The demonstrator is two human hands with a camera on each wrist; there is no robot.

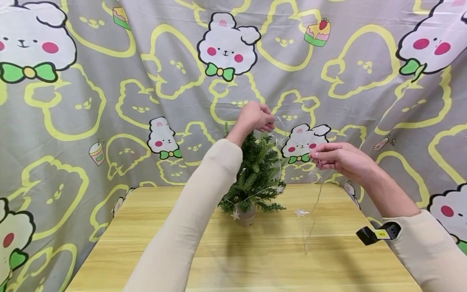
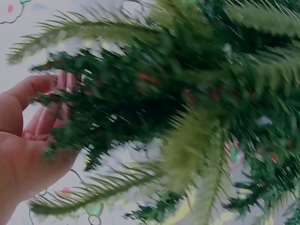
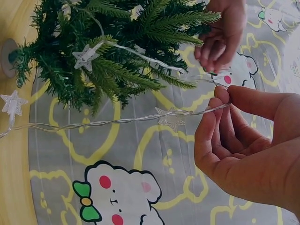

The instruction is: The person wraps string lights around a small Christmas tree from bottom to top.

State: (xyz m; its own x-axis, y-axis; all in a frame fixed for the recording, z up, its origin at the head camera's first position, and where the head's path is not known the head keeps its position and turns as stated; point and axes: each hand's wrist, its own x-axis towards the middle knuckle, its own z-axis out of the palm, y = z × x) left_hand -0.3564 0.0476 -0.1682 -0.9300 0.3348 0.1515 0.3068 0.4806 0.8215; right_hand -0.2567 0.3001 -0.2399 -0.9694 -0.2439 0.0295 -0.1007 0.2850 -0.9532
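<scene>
A small artificial Christmas tree (image 1: 257,166) stands upright in a round pot (image 1: 246,217) on the table. My right hand (image 1: 341,160) is to the right of the tree. Its thumb and index finger pinch the clear wire of a string of star lights (image 3: 117,121). Part of that string crosses the branches, and a loose length hangs below the right hand. My left hand (image 1: 257,116) is beside the treetop, fingers loosely bent. No wire shows between them, though branches partly cover the left hand (image 2: 40,122) in the left wrist view.
A wooden table (image 1: 164,243) carries the pot. Behind it and along the sides hangs a grey patterned curtain (image 1: 175,40). One clear star (image 1: 302,212) dangles right of the tree, and another star (image 1: 236,214) is in front of the pot.
</scene>
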